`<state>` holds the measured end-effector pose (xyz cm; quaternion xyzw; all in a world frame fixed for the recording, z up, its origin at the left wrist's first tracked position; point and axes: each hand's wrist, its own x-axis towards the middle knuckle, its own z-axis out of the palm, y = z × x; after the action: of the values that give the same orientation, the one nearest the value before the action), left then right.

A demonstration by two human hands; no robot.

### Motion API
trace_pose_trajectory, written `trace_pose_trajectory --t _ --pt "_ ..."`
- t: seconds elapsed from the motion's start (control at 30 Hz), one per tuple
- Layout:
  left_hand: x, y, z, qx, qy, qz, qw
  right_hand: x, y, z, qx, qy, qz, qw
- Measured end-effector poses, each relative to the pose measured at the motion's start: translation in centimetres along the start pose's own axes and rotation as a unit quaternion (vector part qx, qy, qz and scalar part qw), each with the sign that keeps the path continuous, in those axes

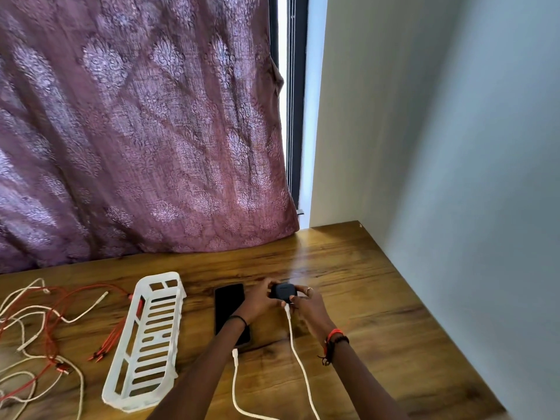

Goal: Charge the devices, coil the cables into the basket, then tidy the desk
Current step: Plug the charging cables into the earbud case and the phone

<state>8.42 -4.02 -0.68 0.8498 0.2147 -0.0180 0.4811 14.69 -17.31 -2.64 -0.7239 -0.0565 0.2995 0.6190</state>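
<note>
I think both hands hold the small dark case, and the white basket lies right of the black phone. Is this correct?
Not quite: the head view shows the white basket left of the black phone. The left hand and right hand do hold the small dark case.

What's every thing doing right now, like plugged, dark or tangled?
Black case: held by left hand and right hand, white cable meeting it.
Phone: flat, screen dark.
Basket: flat on desk, no coils inside.
Loose cables: tangled, uncoiled.
Curtain: drawn.
</note>
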Motion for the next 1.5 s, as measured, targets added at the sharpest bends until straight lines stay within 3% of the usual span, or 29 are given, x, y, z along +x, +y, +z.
trace_pose_trajectory --t 0.27,0.6,0.7,0.83,0.97,1.27,1.5 --pt "1.6 -2.6 0.8 0.107 0.018 0.021 0.994 0.8 1.6 1.0 -0.044 0.069 0.001 0.997" --pt "2.0 -3.6 0.4 0.108 -0.031 0.0 0.994 0.4 2.5 1.1 -0.065 0.148 0.02 0.987" --pt "1.9 -3.2 -0.1 0.075 0.015 -0.006 0.997 -0.9 1.9 0.6 -0.036 0.183 0.019 0.982" --pt "1.1 -1.7 0.6 0.065 0.133 0.067 0.987 -2.7 2.1 -1.4 -0.042 0.233 -0.007 0.971" --pt "-0.5 0.3 3.1 0.103 0.158 0.133 0.973 -5.1 2.8 -4.3 -0.065 0.294 -0.037 0.953" --pt "-3.1 4.9 12.1 0.159 0.096 0.281 0.942 -13.8 5.9 -11.4 -0.074 0.432 -0.084 0.895" --pt "-5.6 6.1 20.0 0.227 0.024 0.352 0.908 -21.9 14.3 -15.6 -0.049 0.543 -0.076 0.835"
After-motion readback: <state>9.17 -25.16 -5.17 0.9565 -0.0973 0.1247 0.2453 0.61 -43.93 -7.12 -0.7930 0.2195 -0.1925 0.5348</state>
